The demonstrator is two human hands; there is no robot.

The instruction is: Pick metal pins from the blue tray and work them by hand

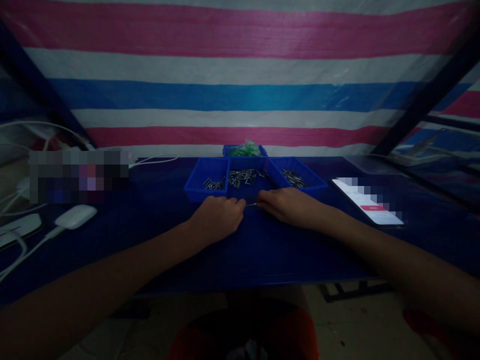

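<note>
My left hand (219,216) and my right hand (287,204) are closed above the blue table, just in front of the bins. A thin metal piece (251,204) spans the small gap between them, its ends pinched in the fingers of both. Behind my left hand, a blue bin (191,185) has several small metal pieces in it. The middle bin (250,191) holds a larger pile of them, and the right bin (315,182) holds more. Farther back, another blue bin (226,150) contains green pieces in clear plastic.
A lit phone (382,216) lies right of my right forearm. On the left are a white charger (76,216), white cables and a blurred-out patch. A striped sheet (240,95) hangs behind the table (255,255), between dark frame posts.
</note>
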